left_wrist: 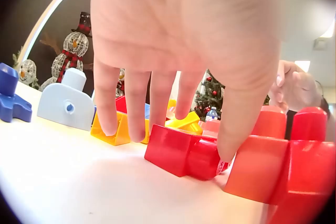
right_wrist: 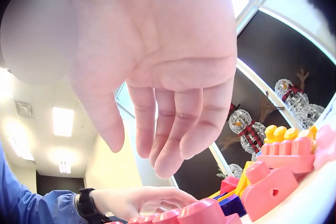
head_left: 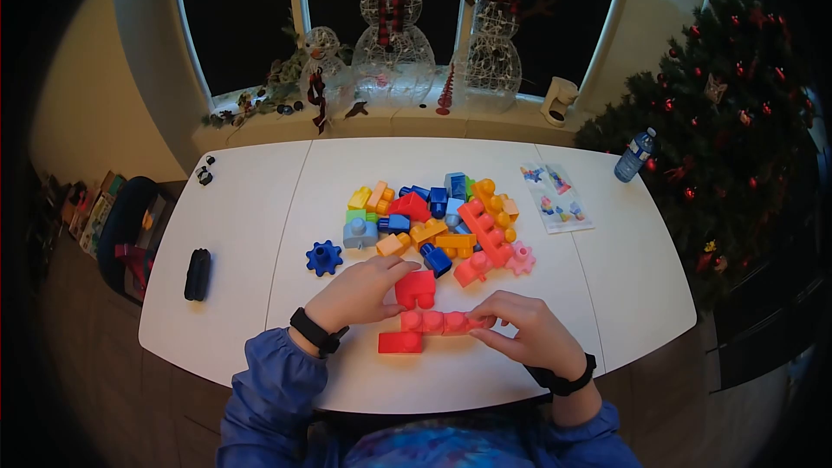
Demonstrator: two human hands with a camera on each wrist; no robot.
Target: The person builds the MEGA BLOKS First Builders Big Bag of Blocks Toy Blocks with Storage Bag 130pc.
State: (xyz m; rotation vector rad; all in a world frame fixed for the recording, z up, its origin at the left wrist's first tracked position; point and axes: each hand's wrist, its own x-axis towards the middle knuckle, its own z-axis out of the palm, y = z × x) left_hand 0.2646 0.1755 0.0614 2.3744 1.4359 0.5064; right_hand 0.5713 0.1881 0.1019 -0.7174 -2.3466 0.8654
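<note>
Head view: left hand (head_left: pixel 360 290) hovered beside one red block (head_left: pixel 418 286) toward the table's (head_left: pixel 368 390) front edge, while right hand (head_left: pixel 536 334) hung at one four-stud row's (head_left: pixel 443 323) end; one bottle (head_left: pixel 636 154) and one leaflet (head_left: pixel 555 195), print too small to read, sat by the far right corner. Left wrist: fingers (left_wrist: pixel 137 103) were spread, thumb (left_wrist: pixel 234 119) at that block. Right wrist: fingers hung loose, thumb apart.

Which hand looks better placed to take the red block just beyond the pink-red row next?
Probably the left hand: its thumb and fingertips are right beside the red block, while the right hand is at the right end of the row.
</note>
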